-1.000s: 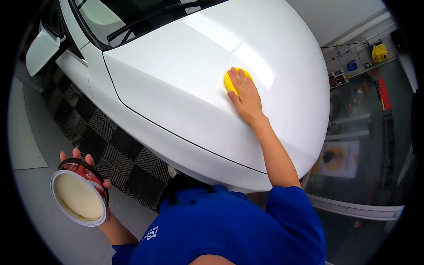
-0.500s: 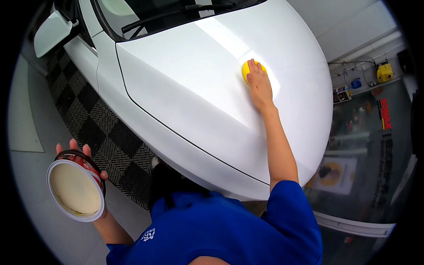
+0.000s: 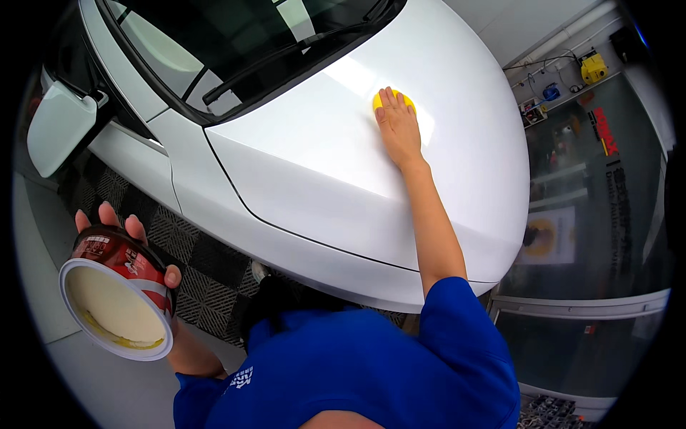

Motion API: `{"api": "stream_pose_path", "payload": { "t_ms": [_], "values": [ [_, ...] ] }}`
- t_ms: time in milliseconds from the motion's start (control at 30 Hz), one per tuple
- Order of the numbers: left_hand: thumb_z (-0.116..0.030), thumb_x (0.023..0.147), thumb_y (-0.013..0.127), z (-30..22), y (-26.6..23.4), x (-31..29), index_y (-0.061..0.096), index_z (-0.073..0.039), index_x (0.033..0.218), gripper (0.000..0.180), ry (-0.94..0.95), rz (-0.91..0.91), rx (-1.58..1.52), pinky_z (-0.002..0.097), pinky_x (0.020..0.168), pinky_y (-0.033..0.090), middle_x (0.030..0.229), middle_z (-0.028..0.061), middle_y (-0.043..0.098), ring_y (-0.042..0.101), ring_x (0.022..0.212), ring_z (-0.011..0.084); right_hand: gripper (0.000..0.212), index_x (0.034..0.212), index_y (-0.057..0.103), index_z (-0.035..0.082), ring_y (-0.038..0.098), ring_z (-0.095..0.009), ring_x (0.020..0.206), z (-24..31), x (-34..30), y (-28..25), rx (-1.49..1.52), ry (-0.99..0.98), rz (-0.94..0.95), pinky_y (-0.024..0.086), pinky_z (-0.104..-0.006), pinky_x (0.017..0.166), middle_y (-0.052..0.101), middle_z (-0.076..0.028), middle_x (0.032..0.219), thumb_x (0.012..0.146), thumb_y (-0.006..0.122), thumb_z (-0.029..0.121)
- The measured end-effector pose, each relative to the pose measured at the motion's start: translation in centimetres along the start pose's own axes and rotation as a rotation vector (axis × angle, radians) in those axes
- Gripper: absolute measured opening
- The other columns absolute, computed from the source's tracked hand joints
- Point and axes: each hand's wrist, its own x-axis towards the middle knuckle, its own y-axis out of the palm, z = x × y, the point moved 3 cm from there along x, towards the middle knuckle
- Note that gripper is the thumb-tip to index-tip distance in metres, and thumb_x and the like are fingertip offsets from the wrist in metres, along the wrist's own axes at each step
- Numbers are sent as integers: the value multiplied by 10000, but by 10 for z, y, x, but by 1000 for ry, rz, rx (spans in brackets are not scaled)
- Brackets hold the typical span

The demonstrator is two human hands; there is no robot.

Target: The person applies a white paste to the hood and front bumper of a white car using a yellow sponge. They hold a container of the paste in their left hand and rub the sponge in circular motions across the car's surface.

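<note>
My right hand lies over a round yellow applicator sponge, fingers bent across its top and pressing it to the white car bonnet. Part of the sponge is hidden under the palm. That arm reaches out nearly straight. At the lower left, away from the bodywork, my left hand grips a red and dark tub with a white rim. The tub leans with its mouth toward me. Smooth cream-coloured paste fills it, with yellowish smears by the lower rim.
Beyond the bonnet are the windscreen and a wiper; a wing mirror juts out at left. Dark checkered floor tiles run beside the car. On the right stand a glass panel and a yellow device.
My right hand and the sponge have slid farther up the bonnet, toward the windscreen. The tub has tilted, showing more of its side. The whole view has turned, with more windscreen in sight.
</note>
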Motion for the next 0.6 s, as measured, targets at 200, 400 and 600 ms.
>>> {"api": "stream_pose_path", "payload": {
  "t_ms": [200,400,600],
  "values": [
    [-400,977,645,-25,-41,20,56,-203,1637,906,-109,24,-95,682,905,475,1689,151,133,232,1533,366,658,1534,431,69,235,-329,1536,-8,-50,-26,177,87,111,176,-443,1249,377,-108,1618,1092,217,507],
    [-451,1019,549,-6,-22,40,118,-247,1627,773,-173,79,-166,758,868,473,1664,178,193,303,1487,431,641,1528,439,68,286,-330,1513,52,16,17,34,27,-2,186,-437,1247,389,-113,1609,1085,293,508],
    [-429,1004,592,-15,-37,19,42,-214,1635,864,-118,14,-113,690,910,470,1685,147,148,241,1527,375,702,1516,462,70,277,-321,1522,41,-40,-17,250,-5,160,187,-437,1246,385,-108,1612,1090,157,538]
  ]
}}
